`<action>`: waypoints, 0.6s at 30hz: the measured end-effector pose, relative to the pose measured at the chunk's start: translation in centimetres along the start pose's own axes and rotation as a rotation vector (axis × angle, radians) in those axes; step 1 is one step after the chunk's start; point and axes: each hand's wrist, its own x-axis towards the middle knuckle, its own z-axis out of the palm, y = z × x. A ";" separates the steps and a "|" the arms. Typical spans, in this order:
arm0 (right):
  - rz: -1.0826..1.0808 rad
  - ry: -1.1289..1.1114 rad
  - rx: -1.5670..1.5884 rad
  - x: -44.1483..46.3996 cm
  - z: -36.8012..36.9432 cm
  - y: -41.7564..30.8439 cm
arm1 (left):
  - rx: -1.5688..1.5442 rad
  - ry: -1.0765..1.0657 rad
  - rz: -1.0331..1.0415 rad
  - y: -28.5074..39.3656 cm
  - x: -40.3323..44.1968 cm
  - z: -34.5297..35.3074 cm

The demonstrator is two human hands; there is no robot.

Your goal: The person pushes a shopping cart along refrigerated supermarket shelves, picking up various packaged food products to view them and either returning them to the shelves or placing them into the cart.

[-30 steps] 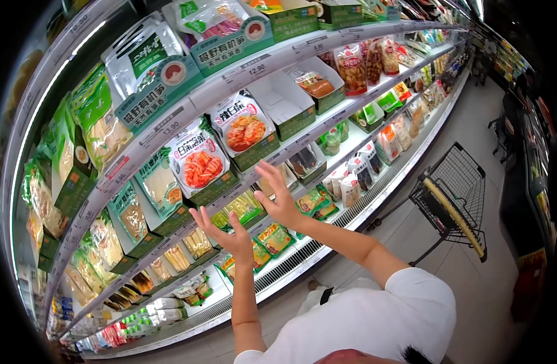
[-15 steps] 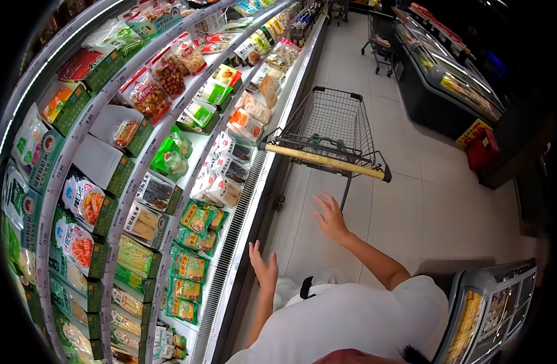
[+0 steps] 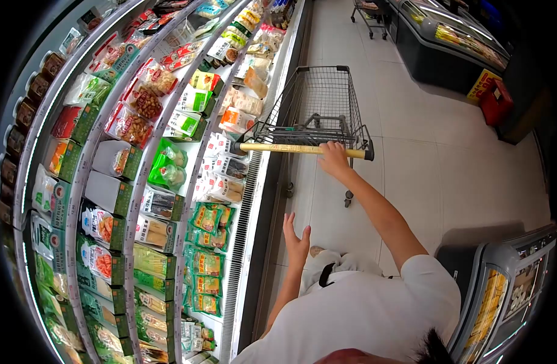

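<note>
A wire shopping cart (image 3: 350,100) stands in the aisle ahead of me, its yellow handle bar (image 3: 278,147) running crosswise. My right hand (image 3: 334,160) grips this bar near its right end, fingers over the top. Lower down, my left hand (image 3: 296,242) is raised in the air with fingers stretched and thumb apart, holding nothing. It is beside the edge of the refrigerated shelf, not touching it. Green-and-yellow food packs (image 3: 205,263) lie on the lowest shelf, to the left of that hand.
Curved chiller shelves (image 3: 128,239) full of packaged food line my left side. At the far right is a dark freezer case (image 3: 433,76), with a red box (image 3: 496,103) near it. Another glass-topped case (image 3: 460,255) stands close by my right side. Tiled floor (image 3: 412,176) runs between.
My right hand has reached forward and taken hold of the cart's handle. My left hand has moved right and slightly up in view, still open. The view has shifted.
</note>
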 end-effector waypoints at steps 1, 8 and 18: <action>-0.005 -0.040 -0.009 -0.3 0.0 0.0 | -0.033 0.029 -0.026 -0.7 0.0 0.4; -0.127 -0.113 0.071 -4.7 -1.0 -1.5 | -0.168 -0.008 -0.225 -2.1 1.7 4.3; -0.490 -0.457 0.579 -12.8 -6.9 -3.6 | -0.557 0.462 -0.480 4.1 -0.8 8.0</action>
